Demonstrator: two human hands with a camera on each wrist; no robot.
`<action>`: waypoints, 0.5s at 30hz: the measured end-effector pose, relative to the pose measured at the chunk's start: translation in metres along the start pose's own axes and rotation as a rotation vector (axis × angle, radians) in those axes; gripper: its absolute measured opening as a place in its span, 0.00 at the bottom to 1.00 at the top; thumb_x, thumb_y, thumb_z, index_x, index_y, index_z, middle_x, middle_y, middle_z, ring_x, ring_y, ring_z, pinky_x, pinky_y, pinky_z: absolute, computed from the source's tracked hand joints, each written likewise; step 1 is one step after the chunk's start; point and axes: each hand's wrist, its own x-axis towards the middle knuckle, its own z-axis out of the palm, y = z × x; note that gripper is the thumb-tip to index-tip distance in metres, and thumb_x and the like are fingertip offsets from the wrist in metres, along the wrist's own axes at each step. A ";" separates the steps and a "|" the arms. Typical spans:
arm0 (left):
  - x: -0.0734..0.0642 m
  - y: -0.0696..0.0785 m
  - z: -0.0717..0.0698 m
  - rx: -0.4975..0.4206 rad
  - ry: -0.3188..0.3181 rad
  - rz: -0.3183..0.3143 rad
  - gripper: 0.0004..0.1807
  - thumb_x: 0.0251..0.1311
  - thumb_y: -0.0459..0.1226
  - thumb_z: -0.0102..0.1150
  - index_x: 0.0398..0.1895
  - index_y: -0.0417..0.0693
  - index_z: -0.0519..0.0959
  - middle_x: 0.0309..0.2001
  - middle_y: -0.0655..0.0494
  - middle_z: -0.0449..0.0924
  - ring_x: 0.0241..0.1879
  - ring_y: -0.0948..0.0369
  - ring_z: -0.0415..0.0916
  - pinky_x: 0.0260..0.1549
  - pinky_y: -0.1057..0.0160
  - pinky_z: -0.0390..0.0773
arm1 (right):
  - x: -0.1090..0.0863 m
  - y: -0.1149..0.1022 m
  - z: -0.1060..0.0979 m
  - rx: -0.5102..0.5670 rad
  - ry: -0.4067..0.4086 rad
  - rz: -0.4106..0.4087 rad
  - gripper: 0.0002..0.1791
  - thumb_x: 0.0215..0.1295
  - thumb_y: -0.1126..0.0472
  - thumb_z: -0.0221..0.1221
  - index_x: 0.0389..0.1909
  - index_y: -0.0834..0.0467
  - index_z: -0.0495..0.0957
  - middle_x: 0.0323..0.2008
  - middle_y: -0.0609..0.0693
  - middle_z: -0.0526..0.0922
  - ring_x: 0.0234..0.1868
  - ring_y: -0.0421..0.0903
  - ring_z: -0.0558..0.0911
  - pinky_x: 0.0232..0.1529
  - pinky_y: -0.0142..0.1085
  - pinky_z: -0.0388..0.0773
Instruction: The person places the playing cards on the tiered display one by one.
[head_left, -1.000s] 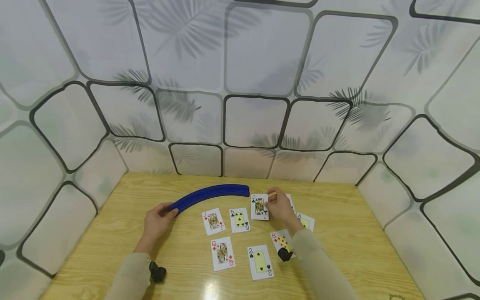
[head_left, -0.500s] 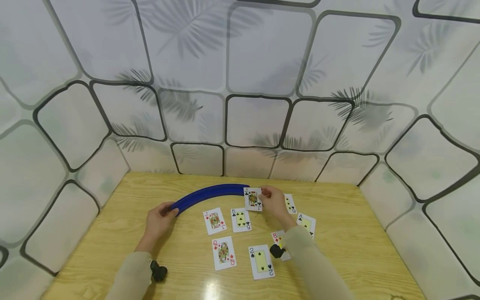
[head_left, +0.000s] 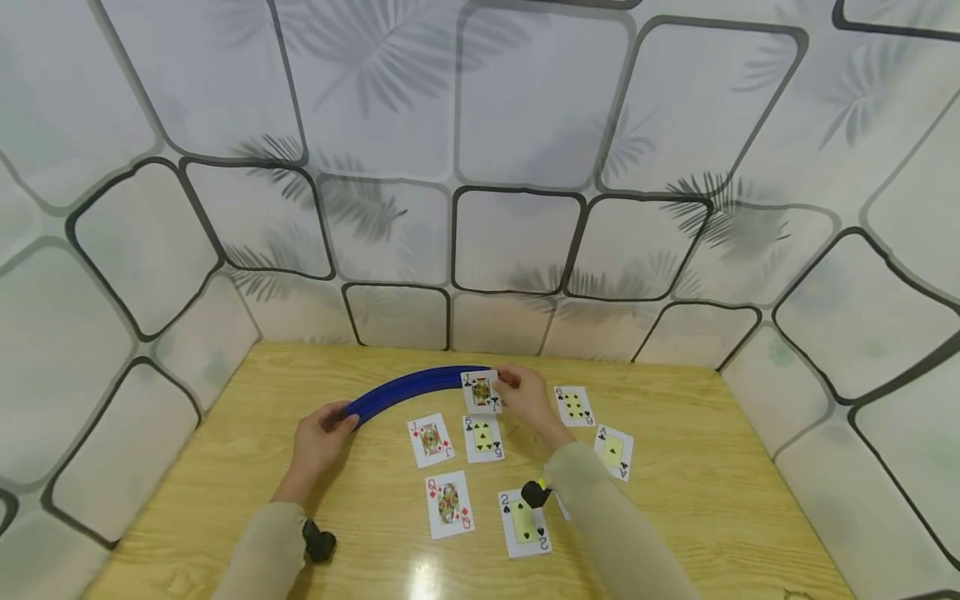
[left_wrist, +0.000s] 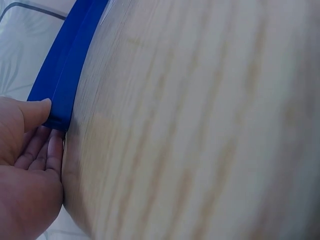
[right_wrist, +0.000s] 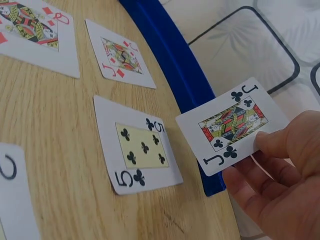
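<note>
My left hand (head_left: 320, 442) pinches the left end of a curved blue card holder (head_left: 408, 386) between thumb and fingers; the left wrist view shows the thumb on top of that blue end (left_wrist: 62, 102). In my right hand (head_left: 527, 400) the jack of clubs (right_wrist: 232, 127) is held face up by its right edge, in front of the holder's right part. Below it on the table lies the five of clubs (head_left: 483, 439), with the jack of diamonds (head_left: 431, 440) to its left. Whether the held card touches the holder I cannot tell.
Nearer me on the wooden table (head_left: 360, 542) lie the queen of diamonds (head_left: 449, 505) and two of spades (head_left: 524, 525). The six of spades (head_left: 574, 407) and an ace (head_left: 613, 452) lie at right. Another card is mostly hidden under my right sleeve (head_left: 600, 500). A patterned wall (head_left: 397, 317) stands behind.
My right hand has lifted the jack of clubs and carried it left, from beside the holder's right end to in front of it. The six is now uncovered. My left hand stays put.
</note>
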 end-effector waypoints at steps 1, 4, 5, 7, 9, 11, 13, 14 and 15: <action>0.000 0.000 0.000 -0.003 0.001 0.000 0.17 0.71 0.31 0.64 0.59 0.30 0.82 0.57 0.32 0.84 0.45 0.74 0.79 0.43 0.86 0.71 | 0.001 -0.002 0.002 0.020 -0.007 0.002 0.17 0.74 0.68 0.61 0.61 0.65 0.82 0.49 0.63 0.86 0.44 0.53 0.86 0.42 0.41 0.89; 0.000 0.002 -0.001 -0.011 0.004 -0.002 0.17 0.71 0.31 0.64 0.59 0.30 0.82 0.57 0.31 0.84 0.41 0.82 0.75 0.43 0.87 0.71 | 0.004 -0.008 0.007 0.047 -0.022 0.002 0.18 0.74 0.68 0.61 0.62 0.66 0.81 0.50 0.64 0.86 0.45 0.54 0.87 0.44 0.43 0.89; 0.000 0.002 -0.001 -0.008 0.003 -0.003 0.17 0.71 0.31 0.64 0.59 0.30 0.82 0.57 0.31 0.84 0.40 0.85 0.73 0.43 0.87 0.70 | 0.005 -0.010 0.010 0.057 -0.027 -0.001 0.18 0.75 0.68 0.61 0.62 0.66 0.81 0.50 0.64 0.86 0.45 0.55 0.87 0.44 0.45 0.89; 0.000 0.002 -0.001 -0.002 0.000 -0.006 0.17 0.71 0.30 0.64 0.59 0.31 0.82 0.57 0.32 0.84 0.39 0.86 0.71 0.43 0.87 0.70 | 0.006 -0.015 0.015 0.076 -0.038 -0.008 0.19 0.75 0.68 0.60 0.63 0.68 0.79 0.52 0.65 0.86 0.47 0.57 0.87 0.46 0.46 0.89; 0.000 0.002 -0.001 -0.002 0.001 -0.006 0.17 0.71 0.30 0.64 0.59 0.31 0.82 0.57 0.32 0.85 0.41 0.83 0.73 0.43 0.87 0.70 | 0.007 -0.021 0.020 0.088 -0.050 -0.012 0.19 0.75 0.68 0.60 0.64 0.67 0.79 0.53 0.66 0.86 0.48 0.58 0.87 0.46 0.45 0.89; 0.000 0.002 0.000 0.002 0.003 -0.003 0.17 0.71 0.30 0.64 0.59 0.31 0.82 0.57 0.32 0.85 0.43 0.78 0.76 0.43 0.86 0.71 | 0.008 -0.026 0.025 0.104 -0.058 -0.023 0.19 0.75 0.68 0.60 0.64 0.68 0.79 0.53 0.66 0.86 0.48 0.58 0.87 0.46 0.45 0.89; -0.001 0.001 0.000 0.005 0.003 0.000 0.17 0.71 0.30 0.64 0.59 0.31 0.82 0.56 0.32 0.85 0.46 0.71 0.79 0.43 0.86 0.71 | 0.009 -0.031 0.031 0.111 -0.067 -0.033 0.19 0.75 0.68 0.60 0.63 0.68 0.79 0.52 0.66 0.86 0.48 0.57 0.87 0.46 0.44 0.89; -0.001 0.001 -0.001 0.005 0.003 0.002 0.17 0.71 0.30 0.64 0.59 0.31 0.82 0.56 0.32 0.85 0.47 0.69 0.80 0.43 0.85 0.71 | 0.009 -0.034 0.034 0.112 -0.072 -0.038 0.18 0.75 0.68 0.60 0.63 0.68 0.79 0.52 0.66 0.86 0.48 0.57 0.87 0.46 0.44 0.89; -0.001 0.001 -0.001 0.006 0.005 0.002 0.17 0.71 0.30 0.64 0.59 0.31 0.82 0.56 0.32 0.85 0.48 0.66 0.80 0.43 0.85 0.71 | 0.009 -0.036 0.037 0.112 -0.076 -0.047 0.18 0.75 0.69 0.60 0.63 0.68 0.79 0.52 0.66 0.86 0.48 0.58 0.87 0.46 0.44 0.89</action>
